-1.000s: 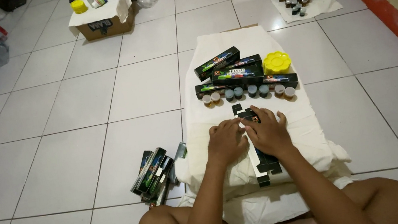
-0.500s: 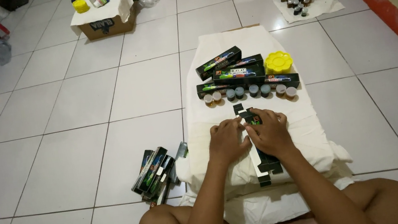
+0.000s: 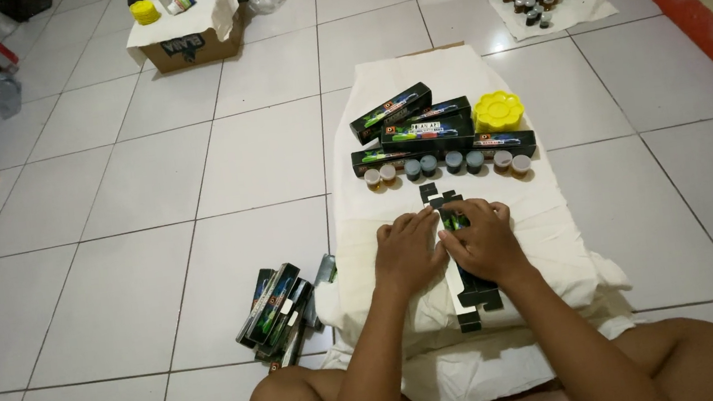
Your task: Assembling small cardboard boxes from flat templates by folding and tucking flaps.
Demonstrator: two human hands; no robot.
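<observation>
A white cloth (image 3: 551,231) covered the tiled floor (image 3: 129,192) before the seated person. Far on it lay black boxes (image 3: 420,125), a yellow lid (image 3: 497,110) and a row of small jars (image 3: 447,164). Nearer, the left hand (image 3: 406,253) and right hand (image 3: 481,242) pressed a flat black carton (image 3: 469,291), seemingly folding it; the grip itself was hidden. Squaring its panels looked next

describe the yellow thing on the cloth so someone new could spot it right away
Start at the white cloth spread on the tiled floor before the seated person. At its far end lie long black boxes; the yellow flower-shaped tray sits at their right end, the only bright yellow, round, scalloped thing among dark oblong boxes.
</observation>
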